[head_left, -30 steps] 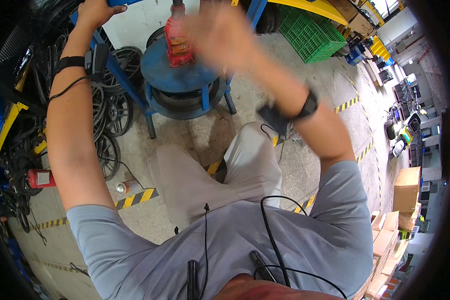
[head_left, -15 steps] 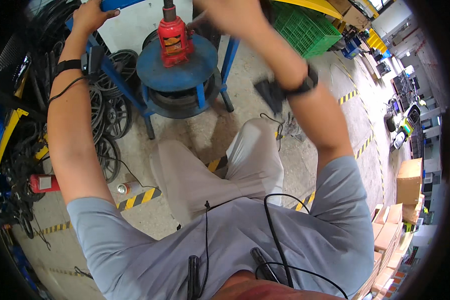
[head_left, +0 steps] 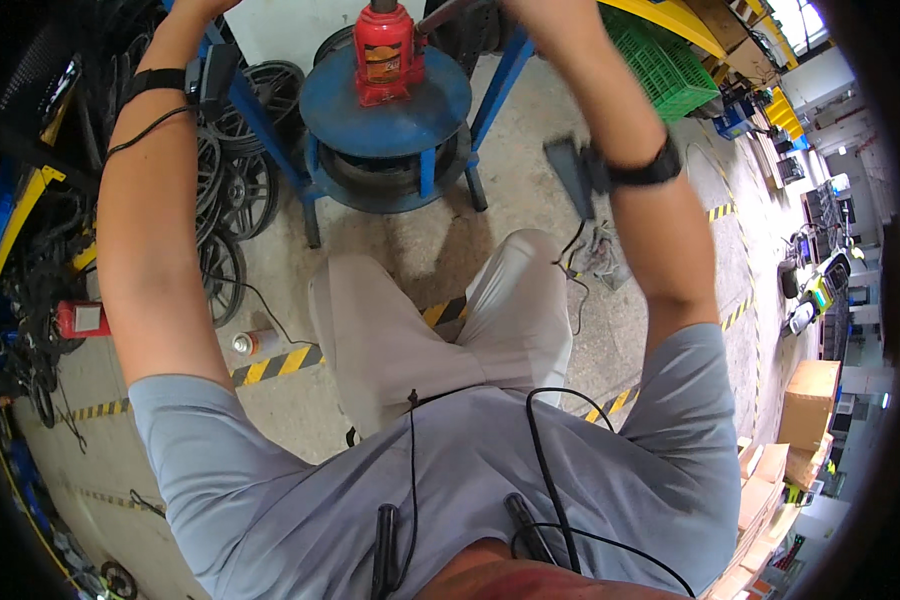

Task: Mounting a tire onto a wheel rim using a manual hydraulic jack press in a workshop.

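Note:
A red bottle jack [head_left: 385, 60] stands upright on a round blue plate [head_left: 340, 105] of a blue metal stand [head_left: 500, 85]. From the jack's side a metal lever [head_left: 448, 14] slants up toward my right hand [head_left: 550, 14]. That hand is cut by the top edge, so its fingers and any grip on the lever are hidden. At the top left, only the lower part of my left hand [head_left: 202, 6] shows, near the stand's left leg; its fingers lie outside the picture. Both wrists carry black straps with small devices.
Several wheel rims [head_left: 245, 195] lie left of the stand. A spray can [head_left: 254, 342] is on the floor beside my knee, near a striped floor line [head_left: 280, 365]. A green crate [head_left: 660, 65] stands at the far right, and cardboard boxes [head_left: 808, 400] are stacked to the right.
The view has shifted, so the jack and stand now sit higher and farther right. My right hand has moved right, showing more of the lever. Most of my left hand has left the picture.

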Available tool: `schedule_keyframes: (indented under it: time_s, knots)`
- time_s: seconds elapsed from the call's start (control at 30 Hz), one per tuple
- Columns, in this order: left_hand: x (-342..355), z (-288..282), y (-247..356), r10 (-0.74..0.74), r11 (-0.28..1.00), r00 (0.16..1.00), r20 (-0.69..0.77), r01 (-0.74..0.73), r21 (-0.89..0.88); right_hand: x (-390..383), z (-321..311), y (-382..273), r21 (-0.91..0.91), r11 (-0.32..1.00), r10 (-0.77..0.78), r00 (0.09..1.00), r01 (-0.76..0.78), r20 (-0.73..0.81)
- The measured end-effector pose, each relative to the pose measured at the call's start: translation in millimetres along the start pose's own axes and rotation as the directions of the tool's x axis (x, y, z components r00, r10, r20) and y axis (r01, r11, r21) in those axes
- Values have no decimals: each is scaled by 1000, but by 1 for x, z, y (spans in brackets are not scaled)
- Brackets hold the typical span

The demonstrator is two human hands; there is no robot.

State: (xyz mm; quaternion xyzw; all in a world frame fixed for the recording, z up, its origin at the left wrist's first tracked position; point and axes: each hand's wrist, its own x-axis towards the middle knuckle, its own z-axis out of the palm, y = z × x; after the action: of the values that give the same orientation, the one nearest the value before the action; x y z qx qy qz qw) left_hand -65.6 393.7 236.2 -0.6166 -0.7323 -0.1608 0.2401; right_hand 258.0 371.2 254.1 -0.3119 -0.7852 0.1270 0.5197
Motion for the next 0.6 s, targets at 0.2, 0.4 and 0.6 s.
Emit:
schedule_keyframes:
  time_s: [0.2,0.4,0.6]
  knots:
    - [7,2,-3,61,998,996,-70,-62,-6,-278,71,53,-11,916,-362,839,400,407]
    - [1,12,-23,-11,1000,1000,12,11,22,-71,12,2,-141,944,-274,948,297,160]
    - [-3,11,-22,21,999,999,-34,-20,27,-134,32,-4,-341,918,-121,962,203,246]
